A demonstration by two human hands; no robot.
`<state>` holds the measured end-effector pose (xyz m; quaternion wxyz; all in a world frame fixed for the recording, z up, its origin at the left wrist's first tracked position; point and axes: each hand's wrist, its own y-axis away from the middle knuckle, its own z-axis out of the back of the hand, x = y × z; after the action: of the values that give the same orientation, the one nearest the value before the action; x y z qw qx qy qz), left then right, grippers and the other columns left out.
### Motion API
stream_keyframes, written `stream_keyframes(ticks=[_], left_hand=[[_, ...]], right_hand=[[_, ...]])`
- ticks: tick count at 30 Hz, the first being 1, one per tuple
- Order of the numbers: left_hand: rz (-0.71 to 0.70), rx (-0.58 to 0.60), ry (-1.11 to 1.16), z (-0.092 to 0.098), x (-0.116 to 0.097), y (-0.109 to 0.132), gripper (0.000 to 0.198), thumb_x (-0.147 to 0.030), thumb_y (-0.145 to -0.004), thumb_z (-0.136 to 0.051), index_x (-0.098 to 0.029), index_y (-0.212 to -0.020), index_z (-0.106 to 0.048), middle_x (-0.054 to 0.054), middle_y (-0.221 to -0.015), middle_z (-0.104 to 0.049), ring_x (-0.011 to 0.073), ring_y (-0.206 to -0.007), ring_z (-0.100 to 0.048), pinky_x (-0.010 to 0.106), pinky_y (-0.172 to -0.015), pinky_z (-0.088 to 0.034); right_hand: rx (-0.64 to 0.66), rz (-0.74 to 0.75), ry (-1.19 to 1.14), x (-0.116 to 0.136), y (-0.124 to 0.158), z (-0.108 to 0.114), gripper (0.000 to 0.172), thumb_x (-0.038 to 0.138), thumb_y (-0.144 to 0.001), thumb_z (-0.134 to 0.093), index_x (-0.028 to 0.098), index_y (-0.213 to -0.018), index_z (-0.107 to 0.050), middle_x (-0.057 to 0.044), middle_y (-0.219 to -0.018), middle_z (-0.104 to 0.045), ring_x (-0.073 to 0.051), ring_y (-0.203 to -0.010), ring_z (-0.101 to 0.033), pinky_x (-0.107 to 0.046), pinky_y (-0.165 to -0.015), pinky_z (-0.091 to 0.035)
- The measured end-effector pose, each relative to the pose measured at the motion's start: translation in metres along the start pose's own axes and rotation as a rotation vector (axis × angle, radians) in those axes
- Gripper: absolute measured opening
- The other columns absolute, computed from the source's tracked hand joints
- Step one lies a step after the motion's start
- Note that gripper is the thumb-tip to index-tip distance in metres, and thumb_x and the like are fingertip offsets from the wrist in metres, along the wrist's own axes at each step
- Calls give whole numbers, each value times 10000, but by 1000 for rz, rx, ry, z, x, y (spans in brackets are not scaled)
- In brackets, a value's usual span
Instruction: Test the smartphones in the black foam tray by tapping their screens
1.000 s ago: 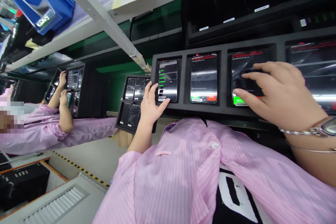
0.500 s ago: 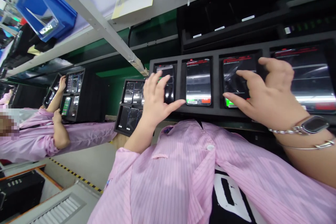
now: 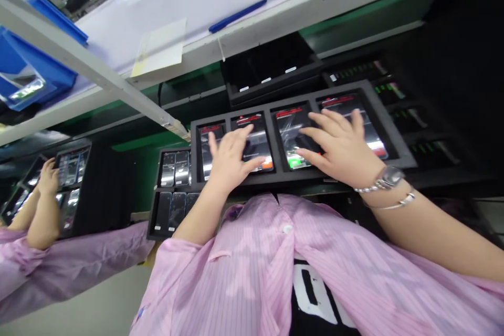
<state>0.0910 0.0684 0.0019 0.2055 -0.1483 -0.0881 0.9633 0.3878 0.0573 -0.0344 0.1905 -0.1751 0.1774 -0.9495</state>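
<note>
A long black tray (image 3: 402, 153) lies across in front of me, with several smartphones in its separate slots. My left hand (image 3: 230, 160), fingers spread, is over the phone (image 3: 260, 143) in the second slot from the left. Beside it, the leftmost phone (image 3: 205, 149) is partly covered by that hand. Over the third phone (image 3: 287, 125) is my right hand (image 3: 342, 144), open, its thumb and fingertips near the screen; contact is hard to tell. The rightmost phone (image 3: 374, 134) shows partly behind this hand. Red text is lit on the screens, and green and red blocks along some lower edges.
Left of the long tray sits another tray (image 3: 151, 220) of phones. Behind stands a black case (image 3: 275, 76) with white labels. A white shelf holds a blue pen (image 3: 238, 14), a paper (image 3: 161, 47) and a blue bin (image 3: 51, 76). A co-worker's hand (image 3: 49, 177) is at far left.
My left hand has moved from the leftmost phone to the second. My right hand stays by the third phone, its fingers more spread. The leftmost screen now shows red text. The view has shifted.
</note>
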Motion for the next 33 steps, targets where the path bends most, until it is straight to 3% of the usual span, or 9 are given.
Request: stream_keyframes(ticks=[3,6,8,10,14,24,27,30,33], left_hand=[[117,-189,-3,12,39,19,804,-725,-934,-555,-219,-1547,-436,166,-1519,-570,342,-1440,-490,624,-1304,-82],[244,-243,24,6,70,35,847,-660,-961,-543,-194,-1614,-270,170,-1450,-616,348,-1409,-522,678,-1281,-56],[262,-351,-11,-2,79,39,871,-669,-931,-588,-173,-1590,-310,188,-1423,-622,374,-1411,-497,689,-1273,-78],[239,-419,-55,-6,78,38,779,-678,-911,-612,-169,-1484,-475,195,-1355,-651,385,-1361,-519,669,-1274,-111],[183,-193,-61,-4,70,31,456,-604,-976,-540,-226,-1179,-696,142,-1273,-704,349,-1238,-603,622,-1263,-181],[237,-208,-44,-4,66,28,473,-610,-967,-567,-210,-1184,-697,138,-1309,-704,327,-1263,-624,558,-1265,-206],[276,-162,-35,-3,62,26,427,-587,-980,-564,-227,-1162,-701,109,-1274,-728,315,-1234,-638,593,-1283,-124],[304,-214,-50,0,55,29,459,-599,-979,-554,-232,-1219,-689,115,-1336,-701,320,-1293,-602,619,-1293,-15],[227,-327,-59,4,36,41,526,-621,-972,-532,-220,-1286,-662,133,-1388,-663,311,-1346,-567,581,-1310,-50]], right_hand=[[-142,-126,91,-29,18,12,554,597,-1029,-455,187,-1363,-618,-188,-1461,-583,-407,-1420,-459,-724,-1215,-208],[-268,-218,184,-44,30,13,528,570,-986,-551,162,-1305,-652,-237,-1531,-473,-442,-1453,-394,-670,-1188,-324],[-317,-247,216,-46,31,9,554,581,-959,-585,166,-1321,-637,-232,-1523,-454,-436,-1438,-401,-667,-1174,-353],[-307,-263,209,-45,28,6,637,621,-951,-573,171,-1401,-578,-211,-1449,-519,-409,-1378,-457,-685,-1177,-338],[-91,-244,139,-46,22,7,538,617,-996,-491,179,-1265,-651,-162,-1276,-654,-356,-1219,-559,-688,-1176,-318],[-91,-180,86,-50,22,14,462,563,-995,-544,156,-1132,-715,-168,-1249,-696,-336,-1179,-622,-562,-1102,-452],[-54,-190,51,-54,24,15,421,546,-998,-540,183,-1110,-722,-145,-1258,-713,-341,-1191,-639,-609,-1137,-417],[-129,-203,14,-53,31,19,427,514,-985,-577,205,-1258,-686,-155,-1356,-676,-370,-1299,-603,-627,-1162,-407],[-282,-130,-37,-38,40,26,578,430,-975,-618,233,-1510,-518,-176,-1467,-600,-393,-1430,-504,-616,-1201,-394]])
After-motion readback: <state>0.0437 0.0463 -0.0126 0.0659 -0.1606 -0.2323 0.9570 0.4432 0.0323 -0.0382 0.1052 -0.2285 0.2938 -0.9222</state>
